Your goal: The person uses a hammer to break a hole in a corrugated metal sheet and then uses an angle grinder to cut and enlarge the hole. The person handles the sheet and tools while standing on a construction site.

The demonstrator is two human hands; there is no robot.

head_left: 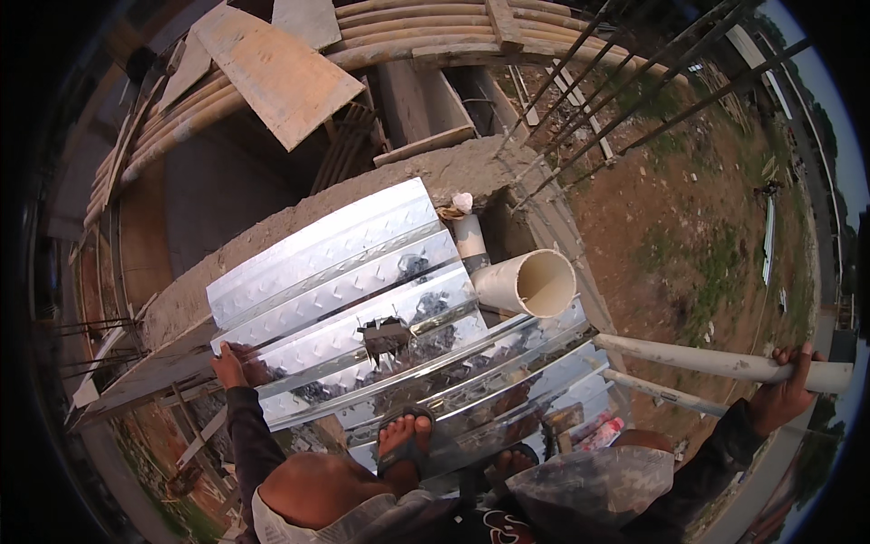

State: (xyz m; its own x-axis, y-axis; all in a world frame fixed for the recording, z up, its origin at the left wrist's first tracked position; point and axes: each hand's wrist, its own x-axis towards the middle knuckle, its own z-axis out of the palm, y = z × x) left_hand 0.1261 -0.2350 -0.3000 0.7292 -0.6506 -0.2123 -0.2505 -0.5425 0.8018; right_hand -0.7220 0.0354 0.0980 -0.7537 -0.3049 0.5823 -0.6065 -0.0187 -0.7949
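Ribbed shiny metal decking sheets [349, 272] lie in front of me, and I crouch on them. My left hand [231, 365] is closed on the left edge of the upper sheet, its thumb side on the metal. Over at the right, the fingers of my right hand [787, 390] wrap round a long pale pole [698, 355], which runs inward to the decking's right edge. A dark ragged square [385, 338] shows on the upper sheet; whether it is a hole or a lump I cannot tell. Beyond the sheets, a wide cream pipe [530, 283] opens toward me, joined to a narrower pipe [469, 240].
A rough concrete beam [299, 213] borders the decking. Steel rebars [625, 91] jut up at the far right. Timber poles [408, 27] and a loose plywood board [276, 72] lie beyond. Earth ground [671, 218] lies far below at right. A red-and-white bottle [601, 433] rests near my feet.
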